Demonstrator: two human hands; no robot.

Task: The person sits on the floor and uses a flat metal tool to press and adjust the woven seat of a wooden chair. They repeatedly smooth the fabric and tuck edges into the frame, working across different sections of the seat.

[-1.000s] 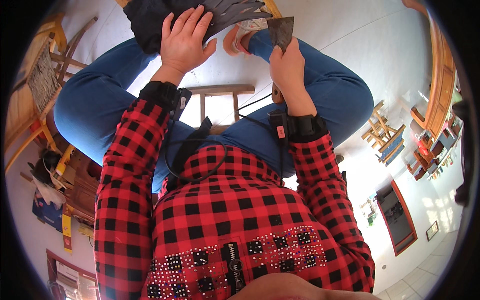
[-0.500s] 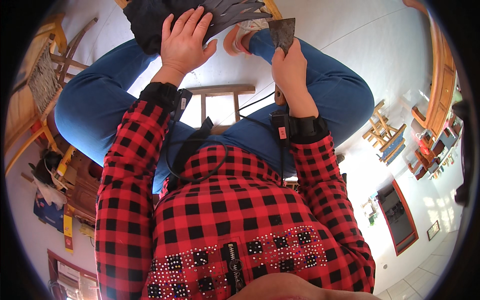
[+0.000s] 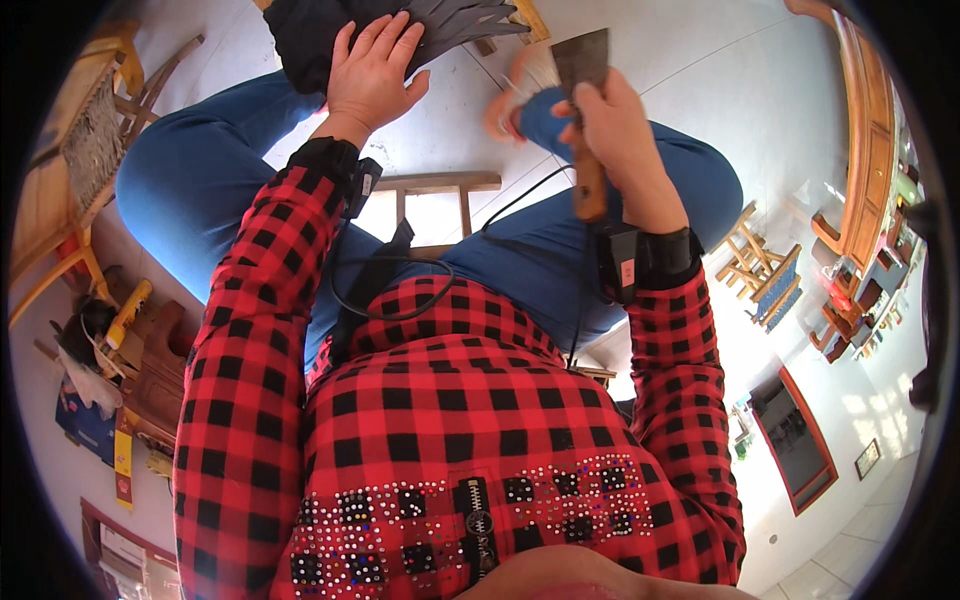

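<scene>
Red-and-black checked shirt point(image 3: 440, 400) nearest. Right hand point(image 3: 618, 125): fingers grasping scraper point(image 3: 577, 72), wooden handle point(image 3: 591, 195) toward shirt, blade point(image 3: 585, 55) outward. Left hand point(image 3: 375, 78): fingers extended, laid on black fringed piece point(image 3: 312, 42) near left lower leg point(image 3: 290, 95), thumb point(image 3: 418, 85) spread. Farther right: blue-seated chair point(image 3: 777, 290), wooden furniture point(image 3: 872, 180).

The pale floor point(image 3: 715, 95) carries a woven-seat chair point(image 3: 88, 165) at left, a stool point(image 3: 780, 290) at right.

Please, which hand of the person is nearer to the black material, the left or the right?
The left. The left hand lies on the black material, fingers spread; the right hand is apart, to its right, holding the scraper.
</scene>
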